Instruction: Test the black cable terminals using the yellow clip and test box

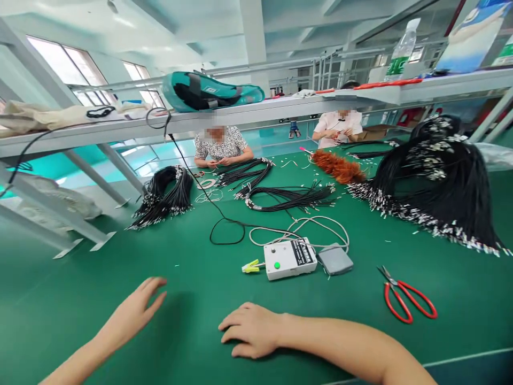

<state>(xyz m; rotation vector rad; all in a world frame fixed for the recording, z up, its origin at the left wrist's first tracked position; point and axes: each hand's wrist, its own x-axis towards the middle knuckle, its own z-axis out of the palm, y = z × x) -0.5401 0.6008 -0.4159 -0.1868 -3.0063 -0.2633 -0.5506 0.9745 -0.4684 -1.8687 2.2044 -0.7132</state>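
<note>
My left hand (pixel 138 305) hovers above the green table (pixel 192 326) at the lower left, thumb and fingers apart, holding nothing. Palm down, my right hand (pixel 252 329) rests on or just over the table near the lower middle, its fingers spread and also without anything in them. Beyond it lies a white electrical box (pixel 290 259) with a green button and a yellow clip (pixel 251 266) at its left end. Against the box's right side is a small grey block (pixel 335 260). Red-handled scissors (pixel 403 297) lie with blades parted to the right of my right forearm.
Black cable bundles lie at the left (pixel 166 192), centre (pixel 288 197) and in a large heap (pixel 436 187) at the right. An orange duster (pixel 339 167) lies farther back. Two people sit across the table, hands at thin pieces. A raised shelf (pixel 280 107) spans above.
</note>
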